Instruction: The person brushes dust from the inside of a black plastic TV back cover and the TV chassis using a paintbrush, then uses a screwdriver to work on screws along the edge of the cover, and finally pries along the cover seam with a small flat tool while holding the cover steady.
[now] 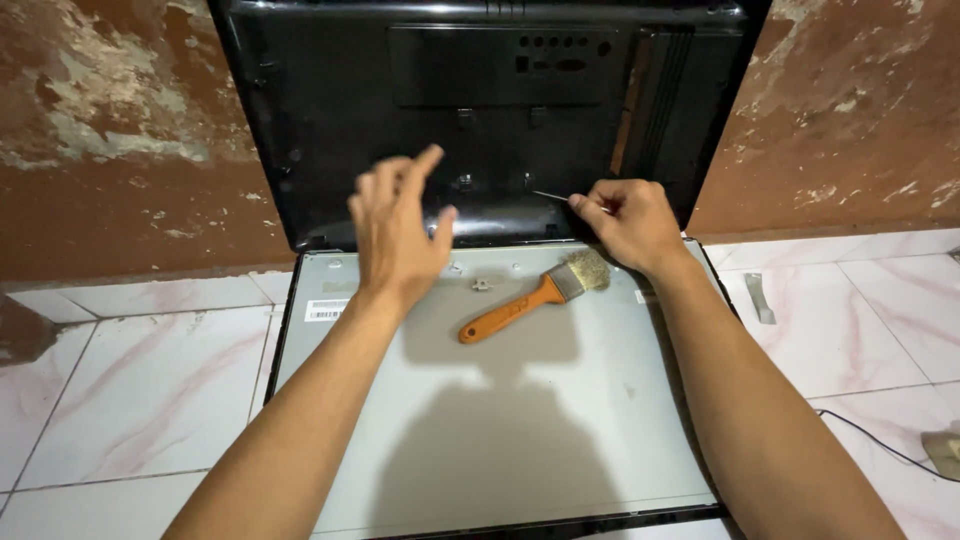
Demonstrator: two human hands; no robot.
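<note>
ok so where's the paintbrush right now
In the head view the paintbrush lies on the grey metal panel, just below the right hand, bristles toward it.

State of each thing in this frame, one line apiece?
left hand: raised, fingers spread, holding nothing.
right hand: closed, pinching a thin metal tool.
paintbrush: lying flat on the grey panel, untouched.
grey panel: flat on the tiled floor.
black back cover: detached, propped upright against the wall.
</note>
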